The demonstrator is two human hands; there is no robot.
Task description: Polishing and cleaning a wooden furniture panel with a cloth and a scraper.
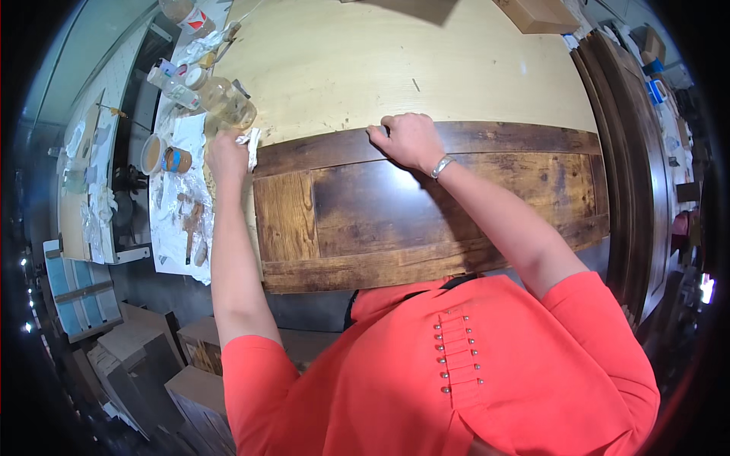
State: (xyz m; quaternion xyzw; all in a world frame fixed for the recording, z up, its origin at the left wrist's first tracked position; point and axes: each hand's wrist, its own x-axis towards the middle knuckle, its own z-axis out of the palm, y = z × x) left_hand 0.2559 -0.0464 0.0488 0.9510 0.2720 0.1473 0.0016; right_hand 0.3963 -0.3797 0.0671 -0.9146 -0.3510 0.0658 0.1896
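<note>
The left hand [227,157] clutched a soft-looking white cloth [253,149], while beneath the right hand [409,142], whose closure I couldn't tell, lay the brown panel [372,209], probably heavy, stiff, best lifted by opposite ends.

A panel [372,205] is lying on the worktop [342,68] at mid-frame. A jar [228,105] and a bottle [176,91] are standing upper left, cups [177,161] sitting below them; a box [540,14] is resting upper right.
</note>
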